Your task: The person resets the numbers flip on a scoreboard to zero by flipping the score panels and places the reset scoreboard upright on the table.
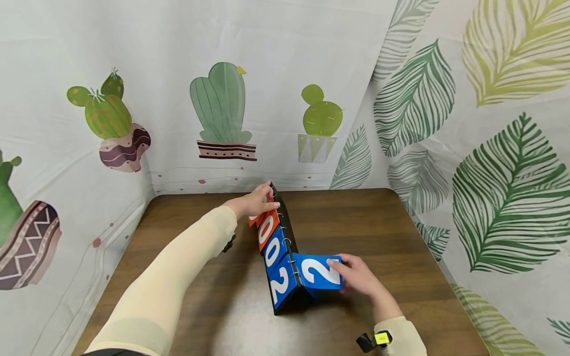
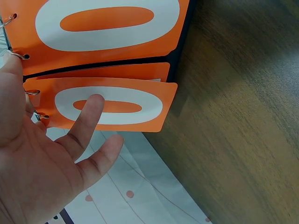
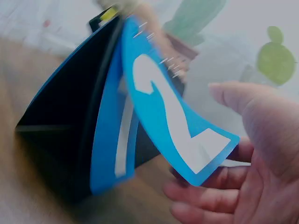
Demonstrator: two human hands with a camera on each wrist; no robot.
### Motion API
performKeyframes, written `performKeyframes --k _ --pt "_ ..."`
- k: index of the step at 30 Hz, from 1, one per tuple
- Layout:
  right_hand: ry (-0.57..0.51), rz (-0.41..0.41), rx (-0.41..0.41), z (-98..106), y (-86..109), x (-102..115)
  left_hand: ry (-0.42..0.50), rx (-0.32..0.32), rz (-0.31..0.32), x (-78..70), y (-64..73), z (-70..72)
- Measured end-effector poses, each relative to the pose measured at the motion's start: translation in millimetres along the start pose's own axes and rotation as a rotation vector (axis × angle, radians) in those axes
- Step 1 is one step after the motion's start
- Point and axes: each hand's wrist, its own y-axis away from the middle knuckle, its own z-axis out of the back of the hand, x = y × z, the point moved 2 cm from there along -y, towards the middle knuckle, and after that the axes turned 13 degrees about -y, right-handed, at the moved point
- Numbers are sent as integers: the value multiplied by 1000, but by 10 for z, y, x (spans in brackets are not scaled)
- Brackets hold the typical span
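Note:
A tabletop flip scoreboard (image 1: 287,247) stands as a black tent-shaped frame with ring-bound number cards. My left hand (image 1: 256,201) holds its far upper edge by the rings, with two fingers stretched over an orange 0 card (image 2: 154,122). My right hand (image 1: 358,279) is at the near end, holding the free edge of a blue card marked 2 (image 1: 311,277), which sticks out sideways from its rings. In the right wrist view this card bends, its corner between the thumb and the curled fingers. Another blue 2 card (image 1: 281,287) lies on the left face.
The scoreboard stands on a brown wooden table (image 1: 200,306). White cloth (image 1: 276,29) printed with cacti and leaves hangs behind and along the sides. A black strap with a yellow tag (image 1: 381,338) is on the right wrist.

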Motion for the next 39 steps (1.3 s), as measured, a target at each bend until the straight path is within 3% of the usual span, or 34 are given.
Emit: performKeyframes --k 5,8,11,13,17,21,27,31,39 --pt "-372 6 154 120 134 197 4 -3 5 -5 1 5" --pt "-554 57 206 143 185 309 -2 -2 13 -32 26 7" --pt "-646 114 184 129 218 420 -16 5 25 -73 59 8" --pt "-652 147 132 93 234 496 -25 9 26 -105 88 17" --pt "-550 205 -24 -49 241 623 -32 6 34 -127 99 27" --pt "-323 282 -124 -264 238 664 -22 7 39 -105 70 22" --pt "-8 332 -167 -645 235 631 -30 -5 15 -152 128 39" --pt "175 455 -185 -835 204 620 -26 -12 1 -201 202 61" --pt "326 735 -146 -1050 136 654 -35 11 24 -194 187 66"
